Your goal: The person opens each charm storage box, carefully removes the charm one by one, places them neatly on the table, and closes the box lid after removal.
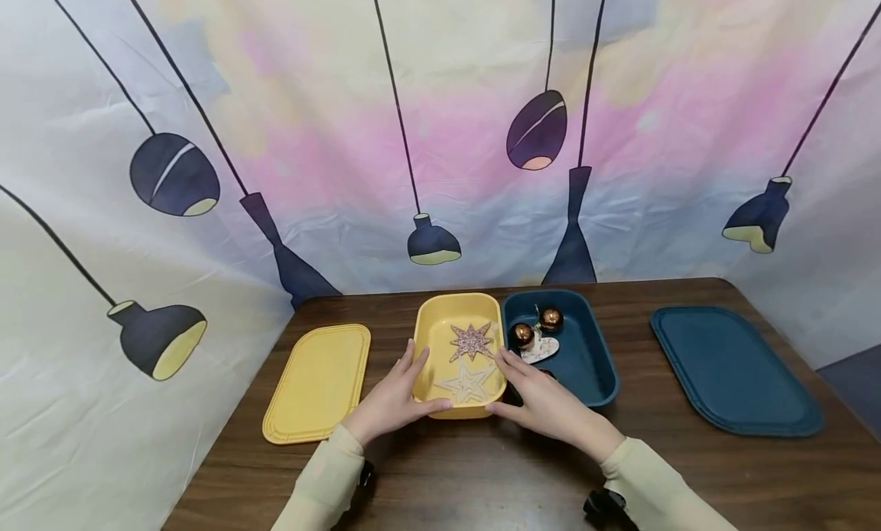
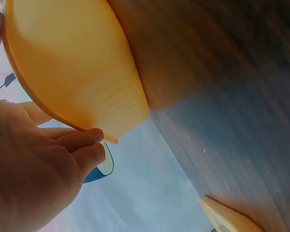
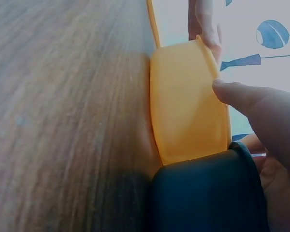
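Observation:
A yellow box stands on the table between both hands, holding a pink glittery star ornament and a pale star ornament. My left hand grips its left side and front corner, thumb on the front rim; in the left wrist view, fingertips touch the rim. From the right, my right hand grips the opposite rim, its thumb at the front corner. Beside it, partly behind my right hand, sits a dark blue box with two brown shiny balls and a white heart-shaped ornament.
A yellow lid lies on the table left of the boxes. Farther right lies a dark blue lid. The brown wooden table meets a cloth backdrop printed with hanging lamps.

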Demonstrator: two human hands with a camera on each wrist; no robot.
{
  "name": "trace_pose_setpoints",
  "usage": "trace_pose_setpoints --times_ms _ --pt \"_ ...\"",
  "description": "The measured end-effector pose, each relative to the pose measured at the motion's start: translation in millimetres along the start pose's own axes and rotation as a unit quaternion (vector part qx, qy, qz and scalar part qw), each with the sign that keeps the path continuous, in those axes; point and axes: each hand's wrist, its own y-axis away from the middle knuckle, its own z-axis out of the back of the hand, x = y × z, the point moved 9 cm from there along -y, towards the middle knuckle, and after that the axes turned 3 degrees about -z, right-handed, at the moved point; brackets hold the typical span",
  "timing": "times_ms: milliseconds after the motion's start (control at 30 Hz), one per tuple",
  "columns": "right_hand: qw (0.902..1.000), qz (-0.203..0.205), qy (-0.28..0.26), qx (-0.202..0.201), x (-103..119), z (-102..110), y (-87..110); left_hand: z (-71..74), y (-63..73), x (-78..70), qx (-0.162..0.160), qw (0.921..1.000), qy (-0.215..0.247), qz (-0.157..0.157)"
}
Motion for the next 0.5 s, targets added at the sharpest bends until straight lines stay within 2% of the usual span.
trace_pose_setpoints --times_ms 267,500 --pt "0.9998 0.002 -0.019 0.006 1.3 13.4 -6.2 3.3 -0.5 -1.1 0.001 1.0 0.002 0.003" --pt "0.9993 -0.014 -0.015 -0.03 -15.1 43.4 -14.9 1.2 1.3 0.2 0.004 0.9999 0.009 0.004"
